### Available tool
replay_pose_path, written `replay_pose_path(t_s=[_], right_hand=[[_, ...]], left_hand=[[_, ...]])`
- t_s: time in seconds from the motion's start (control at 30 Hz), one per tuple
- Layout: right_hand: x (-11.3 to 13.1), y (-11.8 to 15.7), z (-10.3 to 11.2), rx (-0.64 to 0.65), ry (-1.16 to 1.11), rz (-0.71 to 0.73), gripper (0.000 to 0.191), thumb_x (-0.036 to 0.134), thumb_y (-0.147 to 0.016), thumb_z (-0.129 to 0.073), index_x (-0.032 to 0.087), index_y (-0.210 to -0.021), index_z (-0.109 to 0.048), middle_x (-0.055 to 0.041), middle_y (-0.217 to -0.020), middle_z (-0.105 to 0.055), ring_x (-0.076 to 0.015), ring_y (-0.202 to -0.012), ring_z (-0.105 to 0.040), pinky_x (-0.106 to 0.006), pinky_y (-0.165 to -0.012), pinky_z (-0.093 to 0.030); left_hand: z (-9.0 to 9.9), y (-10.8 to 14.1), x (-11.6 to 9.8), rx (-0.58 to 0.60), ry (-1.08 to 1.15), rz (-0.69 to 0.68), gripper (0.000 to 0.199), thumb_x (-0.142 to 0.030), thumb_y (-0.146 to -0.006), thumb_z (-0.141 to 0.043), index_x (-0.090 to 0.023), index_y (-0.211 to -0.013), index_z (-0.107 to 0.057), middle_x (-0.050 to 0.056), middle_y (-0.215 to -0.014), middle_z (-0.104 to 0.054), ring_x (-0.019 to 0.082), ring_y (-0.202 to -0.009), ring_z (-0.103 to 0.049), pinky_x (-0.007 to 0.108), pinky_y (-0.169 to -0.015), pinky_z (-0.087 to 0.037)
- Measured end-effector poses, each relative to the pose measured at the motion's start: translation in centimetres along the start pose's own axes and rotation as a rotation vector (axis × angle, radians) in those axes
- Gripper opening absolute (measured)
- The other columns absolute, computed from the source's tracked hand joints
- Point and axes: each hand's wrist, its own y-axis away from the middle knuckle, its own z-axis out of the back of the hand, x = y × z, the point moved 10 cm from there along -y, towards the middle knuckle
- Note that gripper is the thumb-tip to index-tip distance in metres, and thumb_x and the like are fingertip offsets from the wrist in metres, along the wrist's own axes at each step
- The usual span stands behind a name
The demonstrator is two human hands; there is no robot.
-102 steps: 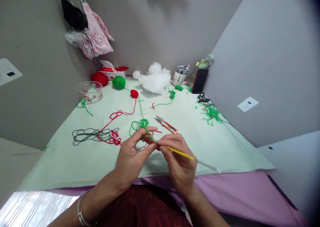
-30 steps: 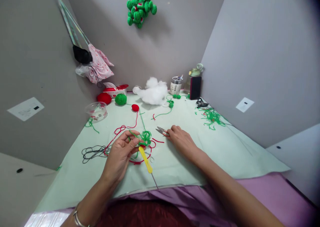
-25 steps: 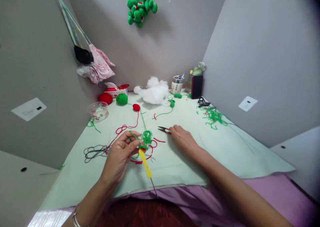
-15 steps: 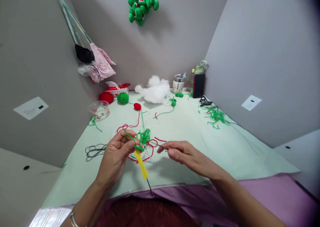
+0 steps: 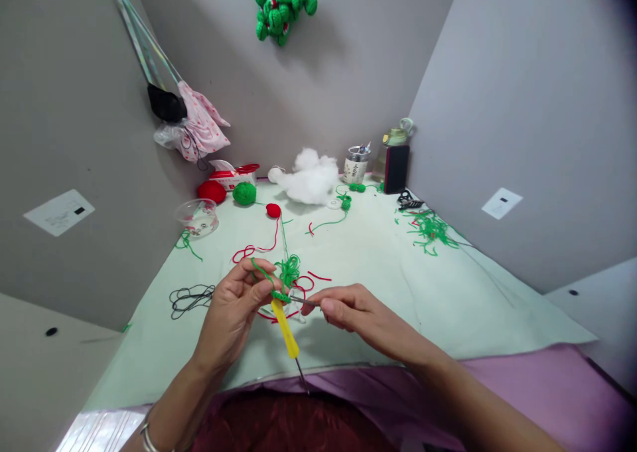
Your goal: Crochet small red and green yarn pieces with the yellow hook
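Left hand (image 5: 233, 309) — fingers pinching green crochet piece (image 5: 282, 297), yellow-handled hook (image 5: 285, 331) below | right hand (image 5: 351, 306) — curled round scissors (image 5: 303, 301), blades beside piece, contact unclear | pale cloth (image 5: 478, 293) spreads rightward, front edge near hook

The right hand (image 5: 365, 316) hid most of the scissors (image 5: 302, 300) (only slim blades showed). The left hand (image 5: 233, 312) covered part of the green piece (image 5: 282, 297), whose stitches were too small to tell. The top edge cut off the green cluster (image 5: 283, 7).
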Motion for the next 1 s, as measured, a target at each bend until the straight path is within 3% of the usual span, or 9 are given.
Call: replay_pose_path(t_s=[0.23,0.33,0.47,0.7,1.0], right_hand=[[0.19,-0.42,0.3,-0.077,-0.053,0.006,0.044,0.061,-0.095,-0.067,0.02,-0.093,-0.084,0.0009,-0.075,-0.057,-0.0129,-0.069,-0.04,-0.029,-0.069,-0.035],[-0.01,-0.38,0.33,-0.086,-0.067,-0.001,0.043,0.061,-0.094,-0.068,0.021,-0.09,-0.084,0.0018,-0.071,-0.054,-0.0131,-0.068,-0.04,-0.029,-0.07,-0.036],[-0.2,-0.44,0.27,-0.08,-0.108,0.003,0.045,0.063,-0.094,-0.067,0.021,-0.09,-0.084,0.0038,-0.065,-0.046,-0.0126,-0.065,-0.037,-0.029,-0.067,-0.036],[0.22,-0.46,0.45,-0.098,-0.037,0.005,0.047,0.066,-0.09,-0.07,0.023,-0.095,-0.085,-0.0036,-0.086,-0.071,-0.0174,-0.08,-0.054,-0.03,-0.074,-0.043],[-0.01,-0.76,0.77,-0.128,-0.034,0.016,0.04,0.059,-0.091,-0.072,0.021,-0.089,-0.083,-0.0017,-0.08,-0.069,-0.0159,-0.076,-0.054,-0.03,-0.072,-0.041]], left_hand=[[-0.13,0.11,0.07,0.005,-0.032,0.005,0.023,-0.031,-0.076,-0.095,-0.022,-0.091,-0.081,-0.001,-0.073,-0.077,0.012,-0.07,-0.073,0.017,-0.071,-0.059],[-0.29,0.17,-0.02,0.015,-0.033,0.0,0.022,-0.03,-0.077,-0.095,-0.022,-0.091,-0.081,-0.001,-0.073,-0.077,0.012,-0.071,-0.073,0.017,-0.07,-0.058],[-0.45,0.15,-0.07,0.019,-0.028,0.002,0.022,-0.03,-0.076,-0.095,-0.022,-0.09,-0.08,-0.001,-0.072,-0.076,0.013,-0.067,-0.072,0.019,-0.07,-0.059],[0.01,0.14,-0.24,-0.007,-0.073,-0.004,0.024,-0.031,-0.073,-0.096,-0.021,-0.088,-0.08,0.0,-0.072,-0.077,0.013,-0.068,-0.071,0.018,-0.067,-0.056],[0.31,0.23,-0.32,-0.022,-0.151,-0.008,0.026,-0.033,-0.074,-0.095,-0.02,-0.091,-0.08,0.002,-0.074,-0.076,0.016,-0.071,-0.072,0.022,-0.068,-0.056]])
